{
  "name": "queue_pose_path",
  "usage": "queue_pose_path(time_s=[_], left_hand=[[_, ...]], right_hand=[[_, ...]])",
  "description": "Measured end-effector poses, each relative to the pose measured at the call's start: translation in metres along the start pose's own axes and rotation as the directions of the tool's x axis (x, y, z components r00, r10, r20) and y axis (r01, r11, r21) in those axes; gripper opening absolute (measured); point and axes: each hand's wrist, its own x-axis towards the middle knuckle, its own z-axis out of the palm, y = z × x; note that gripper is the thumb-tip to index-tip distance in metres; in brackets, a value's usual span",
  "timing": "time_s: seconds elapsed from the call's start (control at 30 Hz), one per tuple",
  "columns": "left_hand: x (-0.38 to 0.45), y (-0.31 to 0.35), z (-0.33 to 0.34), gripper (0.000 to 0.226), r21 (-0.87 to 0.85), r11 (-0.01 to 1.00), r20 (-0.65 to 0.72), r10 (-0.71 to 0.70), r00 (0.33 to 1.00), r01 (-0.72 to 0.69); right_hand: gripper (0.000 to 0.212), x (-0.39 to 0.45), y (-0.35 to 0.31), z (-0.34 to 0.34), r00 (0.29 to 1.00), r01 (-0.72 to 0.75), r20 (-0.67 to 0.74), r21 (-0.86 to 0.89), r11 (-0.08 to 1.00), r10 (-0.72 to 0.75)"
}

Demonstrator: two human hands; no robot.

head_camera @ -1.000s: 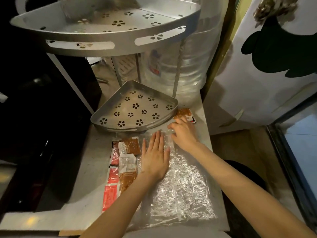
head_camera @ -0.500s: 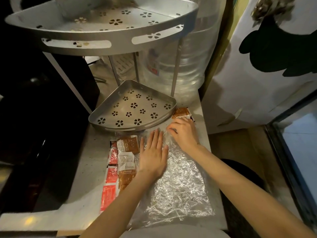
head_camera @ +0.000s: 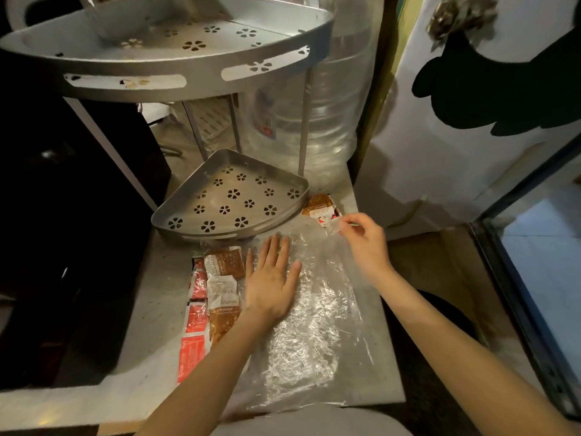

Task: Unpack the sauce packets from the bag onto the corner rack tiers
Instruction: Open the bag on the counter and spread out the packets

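A clear crinkled plastic bag (head_camera: 317, 328) lies flat on the counter. My left hand (head_camera: 270, 278) rests palm-down on its far left part, fingers spread. My right hand (head_camera: 364, 240) pinches the bag's far right corner and lifts it slightly. Several red and brown sauce packets (head_camera: 217, 291) lie in a column just left of my left hand. One more brown packet (head_camera: 320, 206) sits by the lower rack tier (head_camera: 176, 212), a perforated metal corner tray with nothing in it. The upper tier (head_camera: 195, 80) hangs above it.
A large clear water jug (head_camera: 317, 121) stands behind the rack. A black appliance (head_camera: 72, 215) fills the left side. On the right is a white panel with dark shapes (head_camera: 471, 121), and the counter edge drops off beside the bag.
My right hand has moved right along the bag's far edge and raised its corner in a pinch. My left hand stays flat on the bag.
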Motion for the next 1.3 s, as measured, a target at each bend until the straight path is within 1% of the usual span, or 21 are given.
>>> queue_pose_path(time_s=[0.07, 0.1, 0.23, 0.3, 0.37, 0.4, 0.47, 0.53, 0.57, 0.6, 0.67, 0.7, 0.77, 0.83, 0.87, 1.0, 1.07, 1.2, 1.3], left_hand=[[0.0, -0.001, 0.0, 0.065, 0.015, 1.0, 0.007, 0.003, 1.0, -0.003], [0.0, -0.001, 0.001, 0.066, 0.03, 1.0, 0.009, 0.007, 1.0, -0.007], [0.001, 0.001, 0.002, 0.069, 0.077, 0.996, -0.027, 0.04, 0.999, -0.038], [0.001, -0.002, 0.0, 0.065, 0.079, 0.995, -0.1, 0.074, 0.992, -0.067], [-0.001, -0.001, -0.004, 0.05, 0.134, 0.981, -0.179, 0.166, 0.97, -0.143], [-0.003, 0.001, -0.005, 0.043, 0.163, 0.97, -0.208, 0.211, 0.955, -0.179], [-0.009, 0.007, -0.009, 0.035, 0.159, 0.963, -0.258, 0.252, 0.933, -0.216], [-0.017, 0.016, -0.017, 0.036, 0.131, 0.965, -0.257, 0.256, 0.932, -0.229], [-0.022, 0.019, -0.019, 0.038, 0.111, 0.966, -0.239, 0.255, 0.937, -0.234], [-0.028, 0.022, -0.019, 0.038, 0.086, 0.967, -0.224, 0.252, 0.942, -0.238], [-0.044, 0.026, -0.017, 0.04, 0.026, 0.973, -0.22, 0.228, 0.949, -0.228], [-0.052, 0.028, -0.015, 0.042, -0.006, 0.975, -0.227, 0.215, 0.95, -0.222], [-0.068, 0.029, -0.01, 0.043, -0.046, 0.976, -0.227, 0.198, 0.953, -0.214], [-0.08, 0.028, -0.005, 0.042, -0.016, 0.977, -0.196, 0.207, 0.959, -0.214], [-0.085, 0.027, -0.003, 0.042, 0.003, 0.977, -0.177, 0.208, 0.962, -0.211], [-0.099, 0.025, 0.006, 0.053, 0.002, 0.987, -0.068, 0.159, 0.985, -0.159], [-0.102, 0.023, 0.01, 0.053, 0.016, 0.989, -0.027, 0.149, 0.989, -0.148], [-0.104, 0.02, 0.017, 0.052, 0.021, 0.992, 0.027, 0.127, 0.992, -0.127], [-0.103, 0.019, 0.019, 0.056, 0.001, 0.994, 0.042, 0.105, 0.994, -0.105]], right_hand=[[0.006, 0.001, 0.003, -0.009, 0.994, -0.077, -0.064, 0.121, 0.99, 0.085], [0.007, 0.0, 0.006, -0.014, 0.99, -0.107, -0.075, 0.15, 0.983, 0.119], [0.016, -0.006, 0.009, -0.027, 0.977, -0.206, -0.027, 0.178, 0.962, 0.214], [0.013, -0.008, 0.004, -0.027, 0.969, -0.245, 0.015, 0.175, 0.954, 0.246], [0.019, -0.01, -0.003, -0.025, 0.967, -0.254, 0.033, 0.165, 0.953, 0.253], [0.022, -0.012, -0.005, -0.024, 0.971, -0.238, 0.033, 0.149, 0.96, 0.235], [0.022, -0.015, -0.008, -0.021, 0.984, -0.18, 0.036, 0.096, 0.979, 0.177], [0.016, -0.018, -0.01, -0.016, 0.988, -0.139, 0.083, 0.055, 0.989, 0.134], [0.019, -0.02, -0.012, -0.013, 0.985, -0.131, 0.123, 0.051, 0.99, 0.124], [0.031, -0.023, -0.013, -0.01, 0.978, -0.127, 0.168, 0.032, 0.991, 0.12], [0.062, -0.033, -0.017, -0.006, 0.954, -0.107, 0.277, -0.053, 0.993, 0.117], [0.071, -0.04, -0.019, -0.005, 0.94, -0.07, 0.325, -0.111, 0.991, 0.103], [0.077, -0.057, -0.018, -0.001, 0.926, 0.058, 0.374, -0.283, 0.958, 0.054], [0.073, -0.075, -0.015, 0.001, 0.923, 0.18, 0.384, -0.474, 0.862, 0.018], [0.069, -0.084, -0.013, 0.003, 0.925, 0.213, 0.379, -0.539, 0.815, 0.01], [0.046, -0.109, -0.004, 0.011, 0.935, 0.248, 0.355, -0.68, 0.69, 0.014], [0.035, -0.115, -0.002, 0.015, 0.94, 0.237, 0.339, -0.706, 0.668, 0.024], [0.027, -0.118, 0.003, 0.023, 0.951, 0.232, 0.31, -0.719, 0.654, 0.004], [0.026, -0.116, 0.002, 0.02, 0.956, 0.214, 0.292, -0.676, 0.705, -0.011]])
